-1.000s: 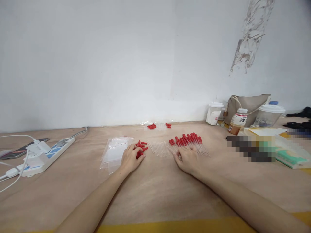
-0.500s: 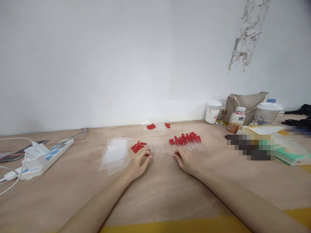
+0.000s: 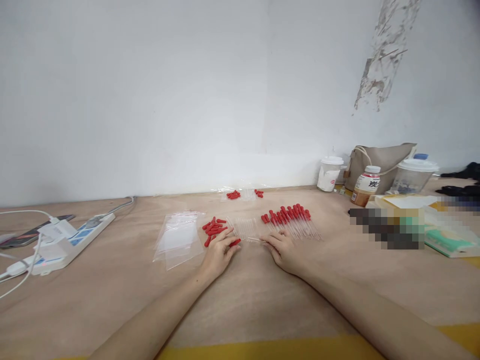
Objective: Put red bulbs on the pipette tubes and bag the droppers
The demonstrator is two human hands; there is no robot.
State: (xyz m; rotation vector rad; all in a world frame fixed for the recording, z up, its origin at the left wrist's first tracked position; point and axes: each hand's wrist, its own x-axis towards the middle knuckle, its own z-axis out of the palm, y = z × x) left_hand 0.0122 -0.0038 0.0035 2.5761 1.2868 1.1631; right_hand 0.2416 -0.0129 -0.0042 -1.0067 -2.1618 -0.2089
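Note:
Between the thumb and fingers of my left hand (image 3: pixel 220 255) is a red rubber bulb (image 3: pixel 235 242), its tip pointing right. My right hand (image 3: pixel 282 250) pinches a thin clear glass tube (image 3: pixel 255 240), whose free end points left towards that bulb; a small gap seems to part them. Beyond my left fingers lies a loose pile of red bulbs (image 3: pixel 213 227). A row of bare clear tubes (image 3: pixel 245 227) lies between and beyond my hands. Past my right hand rest several droppers (image 3: pixel 288 215), red bulbs fitted on clear tubes, side by side.
Clear zip bags (image 3: pixel 177 237) lie left of the bulbs. Against the wall is another bag (image 3: pixel 247 194) with red bulbs and tubes. A power strip (image 3: pixel 80 245) with cables stands far left. On the right are a paper cup (image 3: pixel 330 175), a bottle (image 3: pixel 365 187) and a tissue pack (image 3: pixel 450 237).
My left hand has come away from the bulb pile with a red bulb in its fingers and moved slightly right. The tube in my right hand has swung lower, nearly level, towards it.

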